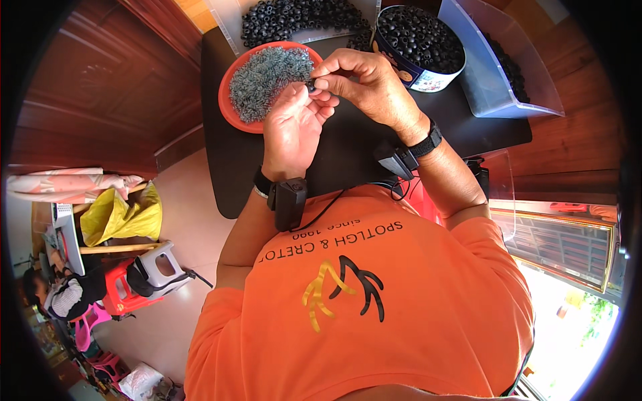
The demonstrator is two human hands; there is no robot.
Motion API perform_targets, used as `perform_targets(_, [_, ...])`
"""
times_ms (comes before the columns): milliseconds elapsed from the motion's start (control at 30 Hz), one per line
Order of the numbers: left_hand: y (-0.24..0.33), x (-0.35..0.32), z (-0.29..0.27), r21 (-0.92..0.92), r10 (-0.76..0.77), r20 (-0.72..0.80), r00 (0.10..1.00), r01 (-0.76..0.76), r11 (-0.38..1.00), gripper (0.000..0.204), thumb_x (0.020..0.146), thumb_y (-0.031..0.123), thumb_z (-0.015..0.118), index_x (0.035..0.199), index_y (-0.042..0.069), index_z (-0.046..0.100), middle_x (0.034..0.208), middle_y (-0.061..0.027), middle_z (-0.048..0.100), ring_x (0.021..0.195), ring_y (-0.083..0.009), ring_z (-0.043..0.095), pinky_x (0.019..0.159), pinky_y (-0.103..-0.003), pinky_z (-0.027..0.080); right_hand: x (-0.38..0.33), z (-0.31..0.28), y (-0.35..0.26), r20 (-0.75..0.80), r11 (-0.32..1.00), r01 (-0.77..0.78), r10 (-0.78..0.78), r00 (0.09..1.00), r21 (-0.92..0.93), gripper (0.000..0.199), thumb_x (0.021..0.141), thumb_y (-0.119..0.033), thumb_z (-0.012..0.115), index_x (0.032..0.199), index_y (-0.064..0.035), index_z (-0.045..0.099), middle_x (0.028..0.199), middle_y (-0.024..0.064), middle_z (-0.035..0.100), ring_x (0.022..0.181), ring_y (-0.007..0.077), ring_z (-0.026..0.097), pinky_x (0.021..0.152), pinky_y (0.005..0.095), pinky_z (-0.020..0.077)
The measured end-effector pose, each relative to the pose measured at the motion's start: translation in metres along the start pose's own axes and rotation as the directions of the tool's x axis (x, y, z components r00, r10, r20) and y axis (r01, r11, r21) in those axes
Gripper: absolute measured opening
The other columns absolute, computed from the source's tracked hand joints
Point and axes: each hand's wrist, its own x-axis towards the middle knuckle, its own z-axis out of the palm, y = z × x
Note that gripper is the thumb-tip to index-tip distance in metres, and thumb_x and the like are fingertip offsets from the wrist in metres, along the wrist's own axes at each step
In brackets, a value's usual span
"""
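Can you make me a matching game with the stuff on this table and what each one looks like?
Things:
1. red plate
2. round tin
3. left hand
4. clear bin

Descriptions:
A. palm up under the right hand
B. tilted at the far right of the black table
C. heaped with small grey metal springs
D. full of small black rings

Pairs: 1-C, 2-D, 3-A, 4-B

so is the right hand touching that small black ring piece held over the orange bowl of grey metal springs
Touching. The head view shows the right hand pinching the small black ring piece at its fingertips, against the left hand.
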Motion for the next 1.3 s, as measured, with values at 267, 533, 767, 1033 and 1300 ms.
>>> perform_targets(267, [-0.001, 0.001, -0.006, -0.007, 0.008, 0.024, 1.0, -0.008, 1.0, 0.019, 0.096, 0.022, 0.044, 0.097, 0.005, 0.055, 0.095, -0.0077, 0.058, 0.092, -0.0213, 0.056, 0.082, -0.033, 0.043, 0.0, 0.004, -0.011, -0.041, 0.982, 0.059, -0.068, 0.997, -0.177, 0.01, 0.088, -0.004, 0.063, 0.095, 0.0031, 0.063, 0.085, 0.006, 0.065, 0.08, 0.0102, 0.065, 0.07, 0.0224, 0.0542])
perform_targets(533, [-0.001, 0.002, -0.009, 0.005, 0.002, 0.053, 0.999, -0.002, 1.0, 0.023, 0.097, 0.023, 0.043, 0.098, 0.004, 0.055, 0.097, -0.0082, 0.057, 0.094, -0.0215, 0.055, 0.084, -0.033, 0.042, 0.002, 0.0, -0.001, -0.064, 0.999, 0.034, -0.037, 0.997, -0.04, 0.012, 0.089, -0.005, 0.062, 0.097, 0.0039, 0.062, 0.082, 0.0057, 0.067, 0.076, 0.0103, 0.065, 0.072, 0.0238, 0.0533])
perform_targets(767, [-0.002, 0.001, -0.004, -0.006, 0.019, 0.007, 1.0, -0.019, 1.0, 0.016, 0.095, 0.022, 0.047, 0.093, 0.008, 0.053, 0.093, -0.007, 0.058, 0.089, -0.021, 0.057, 0.082, -0.033, 0.043, 0.001, 0.006, -0.01, -0.07, 0.972, 0.054, -0.072, 0.995, -0.23, 0.01, 0.087, -0.006, 0.064, 0.093, 0.0016, 0.064, 0.081, 0.0049, 0.067, 0.076, 0.0096, 0.065, 0.068, 0.0234, 0.0537])
perform_targets(1033, [0.001, 0.005, 0.0, -0.1, -0.029, -0.017, 0.999, 0.027, 0.995, 0.018, 0.095, 0.023, 0.047, 0.099, 0.008, 0.054, 0.102, -0.006, 0.056, 0.097, -0.0183, 0.054, 0.085, -0.034, 0.042, 0.001, 0.007, -0.006, -0.021, 0.91, 0.212, -0.235, 0.972, -0.357, 0.019, 0.079, -0.002, 0.071, 0.098, -0.0023, 0.066, 0.088, 0.0062, 0.065, 0.081, 0.0131, 0.065, 0.072, 0.0253, 0.0528])
perform_targets(1300, [0.006, 0.0, 0.007, -0.177, -0.021, 0.073, 0.997, 0.034, 0.984, 0.023, 0.096, 0.02, 0.046, 0.11, 0.006, 0.056, 0.106, -0.0055, 0.056, 0.099, -0.0151, 0.052, 0.092, -0.035, 0.041, -0.003, 0.014, -0.006, -0.094, 0.851, 0.273, -0.349, 0.933, -0.449, 0.031, 0.07, 0.001, 0.075, 0.099, -0.0038, 0.066, 0.087, 0.0052, 0.063, 0.079, 0.0145, 0.061, 0.072, 0.0266, 0.0514])
